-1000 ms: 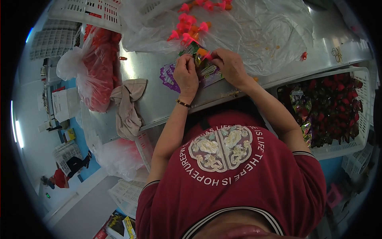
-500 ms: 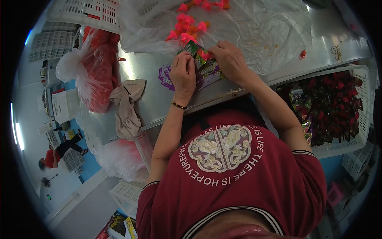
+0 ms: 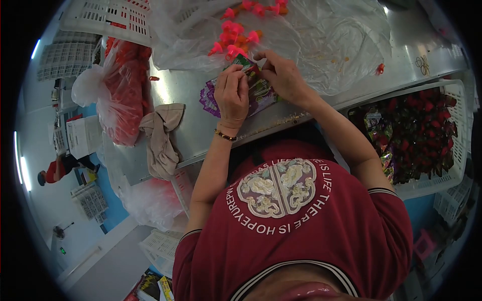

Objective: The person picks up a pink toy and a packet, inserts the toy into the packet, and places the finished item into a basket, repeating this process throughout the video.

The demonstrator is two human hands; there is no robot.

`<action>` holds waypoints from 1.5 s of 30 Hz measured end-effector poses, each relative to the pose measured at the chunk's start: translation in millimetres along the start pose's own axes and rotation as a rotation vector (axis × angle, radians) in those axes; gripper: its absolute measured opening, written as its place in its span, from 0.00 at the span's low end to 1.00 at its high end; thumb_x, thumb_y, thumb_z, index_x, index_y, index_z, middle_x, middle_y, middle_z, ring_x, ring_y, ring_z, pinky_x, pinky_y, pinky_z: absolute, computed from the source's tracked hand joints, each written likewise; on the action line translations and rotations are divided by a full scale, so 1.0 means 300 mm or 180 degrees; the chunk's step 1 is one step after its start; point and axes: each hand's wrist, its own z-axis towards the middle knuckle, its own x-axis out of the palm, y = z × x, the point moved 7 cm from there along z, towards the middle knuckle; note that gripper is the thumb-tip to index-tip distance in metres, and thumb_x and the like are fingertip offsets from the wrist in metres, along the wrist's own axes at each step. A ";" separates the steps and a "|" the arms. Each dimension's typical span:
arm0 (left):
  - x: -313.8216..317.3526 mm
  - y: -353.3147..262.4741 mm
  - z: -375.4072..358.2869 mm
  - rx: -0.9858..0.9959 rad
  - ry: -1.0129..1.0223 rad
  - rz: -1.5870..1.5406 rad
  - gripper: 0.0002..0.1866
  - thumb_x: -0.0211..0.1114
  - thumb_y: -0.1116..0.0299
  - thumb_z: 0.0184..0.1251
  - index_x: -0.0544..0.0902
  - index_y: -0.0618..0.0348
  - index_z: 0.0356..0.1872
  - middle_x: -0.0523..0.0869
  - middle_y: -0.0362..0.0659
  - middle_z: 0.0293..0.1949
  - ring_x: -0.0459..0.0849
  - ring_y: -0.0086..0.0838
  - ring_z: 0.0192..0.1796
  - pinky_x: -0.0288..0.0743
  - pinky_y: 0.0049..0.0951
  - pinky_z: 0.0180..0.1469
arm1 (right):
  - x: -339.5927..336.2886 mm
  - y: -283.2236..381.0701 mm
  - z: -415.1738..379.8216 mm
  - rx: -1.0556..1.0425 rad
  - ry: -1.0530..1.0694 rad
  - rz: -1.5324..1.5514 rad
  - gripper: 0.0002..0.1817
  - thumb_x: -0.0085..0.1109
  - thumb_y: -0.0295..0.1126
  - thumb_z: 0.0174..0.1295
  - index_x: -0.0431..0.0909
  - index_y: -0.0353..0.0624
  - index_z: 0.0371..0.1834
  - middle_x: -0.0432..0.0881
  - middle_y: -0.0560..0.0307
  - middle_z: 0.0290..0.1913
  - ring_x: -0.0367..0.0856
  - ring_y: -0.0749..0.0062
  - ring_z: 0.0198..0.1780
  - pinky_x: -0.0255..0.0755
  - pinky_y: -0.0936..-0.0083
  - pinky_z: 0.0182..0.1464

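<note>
My left hand (image 3: pixel 232 95) has its fingers closed on the upper left edge of a small green and purple foil pouch (image 3: pixel 245 62) above the metal table. On the pouch's other side, my right hand (image 3: pixel 283 78) curls its thumb and fingers against the upper right edge, with the forefinger bent above it. Whether anything small is between those fingertips is hidden. Under both hands, several purple printed pouches (image 3: pixel 210 98) lie fanned out. Just beyond them, bright pink pieces with orange parts (image 3: pixel 232 32) lie on clear plastic sheeting (image 3: pixel 331 45).
A white crate (image 3: pixel 459 150) of dark red-topped packets stands at right. On the left are a bag of red items (image 3: pixel 123 95), a beige cloth (image 3: pixel 163 140) and a white basket (image 3: pixel 108 20). A person in red (image 3: pixel 55 170) is in the background.
The pink piece seen between my hands at the pouch no longer shows there. My right hand has shifted slightly left, its forefinger lifting. The background person has moved.
</note>
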 end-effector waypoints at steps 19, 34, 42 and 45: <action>-0.013 -0.019 0.042 -0.0261 -0.0082 -0.0403 0.03 0.61 0.77 0.63 0.77 0.64 0.36 0.81 0.47 0.46 0.80 0.37 0.45 0.73 0.29 0.50 | 0.016 0.012 -0.003 0.0577 0.0522 0.1946 0.23 0.56 0.18 0.60 0.71 0.36 0.61 0.82 0.63 0.32 0.77 0.85 0.33 0.70 0.85 0.32; 0.052 0.015 0.013 -0.2243 0.0190 -0.3020 0.03 0.57 0.73 0.72 0.76 0.61 0.38 0.76 0.32 0.31 0.70 0.11 0.33 0.68 0.15 0.38 | -0.137 0.175 -0.012 -0.0941 0.0238 0.0108 0.27 0.60 0.17 0.52 0.76 0.43 0.59 0.84 0.57 0.35 0.81 0.75 0.38 0.75 0.74 0.48; 0.013 -0.023 0.011 -0.1774 -0.0252 -0.2063 0.04 0.56 0.72 0.72 0.74 0.61 0.38 0.75 0.34 0.31 0.70 0.15 0.34 0.68 0.18 0.38 | -0.141 0.173 -0.002 -0.0660 -0.0122 0.0231 0.22 0.67 0.26 0.51 0.80 0.44 0.53 0.81 0.59 0.32 0.78 0.73 0.37 0.72 0.75 0.46; 0.019 0.004 -0.004 -0.1640 -0.0314 -0.1671 0.03 0.55 0.74 0.71 0.73 0.63 0.38 0.74 0.38 0.31 0.70 0.20 0.34 0.68 0.22 0.38 | -0.132 0.178 -0.003 -0.1266 -0.0454 -0.0323 0.15 0.68 0.27 0.52 0.82 0.42 0.44 0.80 0.58 0.32 0.77 0.69 0.40 0.70 0.74 0.47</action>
